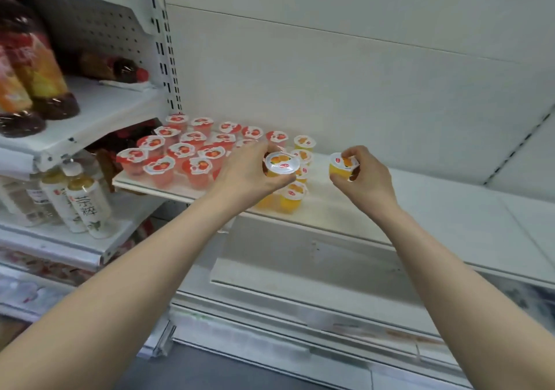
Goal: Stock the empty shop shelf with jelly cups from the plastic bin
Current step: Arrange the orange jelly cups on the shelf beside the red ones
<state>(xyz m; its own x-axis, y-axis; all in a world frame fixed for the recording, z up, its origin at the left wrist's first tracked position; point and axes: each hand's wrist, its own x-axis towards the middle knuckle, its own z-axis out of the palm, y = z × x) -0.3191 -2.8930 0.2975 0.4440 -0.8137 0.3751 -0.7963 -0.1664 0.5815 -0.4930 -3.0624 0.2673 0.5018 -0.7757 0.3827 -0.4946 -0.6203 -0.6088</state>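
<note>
A white shop shelf [420, 209] carries several red jelly cups [180, 155] in rows at its left end. To their right stands a short column of orange jelly cups [292, 197]. My left hand [249, 173] grips one orange jelly cup [280, 164] just above that column, lid facing me. My right hand [365, 176] holds a second orange jelly cup [342, 166] a little above the shelf, to the right of the column and apart from it. The plastic bin is out of view.
To the left, a neighbouring shelf unit holds dark drink bottles [33, 68] above and pale tea bottles [81, 203] below. A perforated upright [168, 59] separates the units. The white shelf runs on bare to the right. A lower shelf [300, 275] sits beneath.
</note>
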